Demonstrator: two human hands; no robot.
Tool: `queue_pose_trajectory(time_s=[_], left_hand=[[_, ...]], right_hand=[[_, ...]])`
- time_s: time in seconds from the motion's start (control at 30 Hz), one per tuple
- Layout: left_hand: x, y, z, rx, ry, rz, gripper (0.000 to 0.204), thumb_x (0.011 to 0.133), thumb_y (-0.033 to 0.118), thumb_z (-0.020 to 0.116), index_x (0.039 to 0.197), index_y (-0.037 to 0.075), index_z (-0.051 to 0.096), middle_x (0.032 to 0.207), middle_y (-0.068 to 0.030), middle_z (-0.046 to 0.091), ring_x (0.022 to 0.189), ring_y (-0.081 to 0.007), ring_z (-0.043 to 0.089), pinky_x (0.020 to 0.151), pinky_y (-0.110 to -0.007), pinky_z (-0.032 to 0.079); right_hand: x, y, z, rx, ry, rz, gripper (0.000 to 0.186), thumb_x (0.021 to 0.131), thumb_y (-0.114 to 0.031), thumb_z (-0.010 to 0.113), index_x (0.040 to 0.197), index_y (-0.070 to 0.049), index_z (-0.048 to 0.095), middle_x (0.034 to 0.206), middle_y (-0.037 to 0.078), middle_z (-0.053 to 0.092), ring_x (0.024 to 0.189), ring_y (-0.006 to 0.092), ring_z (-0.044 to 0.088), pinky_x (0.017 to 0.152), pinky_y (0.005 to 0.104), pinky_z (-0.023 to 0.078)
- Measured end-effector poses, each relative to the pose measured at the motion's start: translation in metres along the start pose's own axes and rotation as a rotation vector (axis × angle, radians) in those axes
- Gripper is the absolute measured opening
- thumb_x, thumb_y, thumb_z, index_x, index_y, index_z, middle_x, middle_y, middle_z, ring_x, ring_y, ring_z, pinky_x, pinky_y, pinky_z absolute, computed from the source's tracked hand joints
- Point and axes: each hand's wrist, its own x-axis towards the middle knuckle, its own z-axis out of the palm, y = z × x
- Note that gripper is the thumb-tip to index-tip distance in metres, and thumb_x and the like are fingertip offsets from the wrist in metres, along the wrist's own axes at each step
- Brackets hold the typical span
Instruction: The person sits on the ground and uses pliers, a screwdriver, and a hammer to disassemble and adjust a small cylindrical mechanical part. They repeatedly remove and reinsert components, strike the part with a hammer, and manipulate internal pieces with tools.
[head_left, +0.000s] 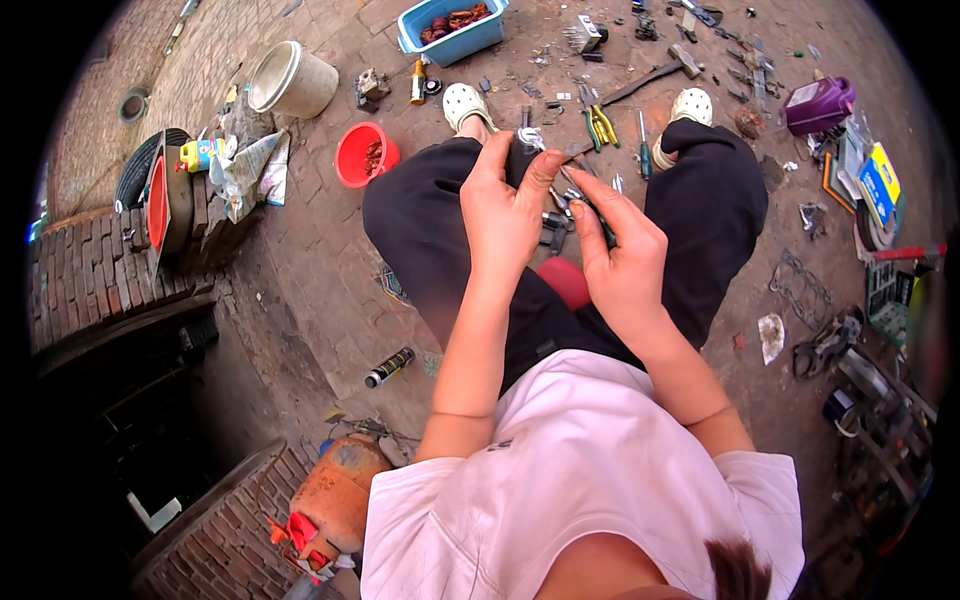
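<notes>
My left hand is raised between my knees, thumb and fingers pinched around a small dark and silvery metal part. Its exact kind is too small to make out. Close beside it, my right hand is closed around a slim tool with a dark handle, which looks like a screwdriver. The tool slants toward the left hand, and its tip is partly hidden by the fingers. On the ground beyond lie yellow-handled pliers, another screwdriver and a hammer.
Left of my legs stand a red bowl and a white bucket. A blue tub with reddish-brown scraps is farther off. A purple jug stands at right. A black spray can lies near my left elbow; metal scraps litter the paving.
</notes>
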Motion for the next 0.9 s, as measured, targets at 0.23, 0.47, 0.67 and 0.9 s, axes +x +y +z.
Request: queue_pose_trajectory(time_s=[0.23, 0.47, 0.67, 0.9], left_hand=[[0.002, -0.002, 0.006, -0.102, 0.041, -0.013, 0.043, 0.084, 0.038, 0.073, 0.093, -0.001, 0.058, 0.072, -0.0039, 0.058, 0.064, -0.0092, 0.048, 0.059, -0.026, 0.043], [0.005, 0.004, 0.01, 0.039, -0.074, 0.052, 0.041, 0.087, 0.039, 0.07, 0.09, 0.0, 0.058, 0.068, -0.0055, 0.06, 0.061, -0.0101, 0.052, 0.056, -0.028, 0.044], [0.007, -0.016, 0.019, -0.136, -0.083, 0.055, 0.034, 0.089, 0.031, 0.068, 0.091, -0.001, 0.058, 0.065, -0.0052, 0.061, 0.057, -0.0085, 0.055, 0.053, -0.026, 0.044], [0.002, -0.015, 0.024, -0.037, -0.121, 0.067, 0.036, 0.086, 0.031, 0.072, 0.091, -0.001, 0.058, 0.067, -0.0103, 0.061, 0.06, -0.0128, 0.056, 0.055, -0.029, 0.044]], right_hand=[[0.001, 0.003, 0.019, 0.071, 0.096, -0.01, 0.026, 0.089, -0.005, 0.062, 0.114, 0.001, 0.063, 0.093, 0.017, 0.068, 0.079, 0.027, 0.067, 0.069, 0.0326, 0.052], [0.013, 0.013, 0.014, 0.26, 0.054, 0.15, 0.028, 0.094, -0.011, 0.058, 0.119, 0.003, 0.058, 0.091, 0.011, 0.067, 0.081, 0.0196, 0.065, 0.07, 0.0292, 0.051], [0.026, 0.008, 0.008, 0.797, -0.041, 0.519, 0.037, 0.097, -0.016, 0.057, 0.128, 0.002, 0.049, 0.077, -0.002, 0.054, 0.063, 0.0005, 0.044, 0.051, 0.0161, 0.035], [0.042, 0.026, -0.01, 0.917, -0.169, 0.653, 0.039, 0.097, -0.02, 0.056, 0.129, 0.001, 0.051, 0.065, -0.003, 0.047, 0.047, 0.0001, 0.032, 0.041, 0.0169, 0.023]])
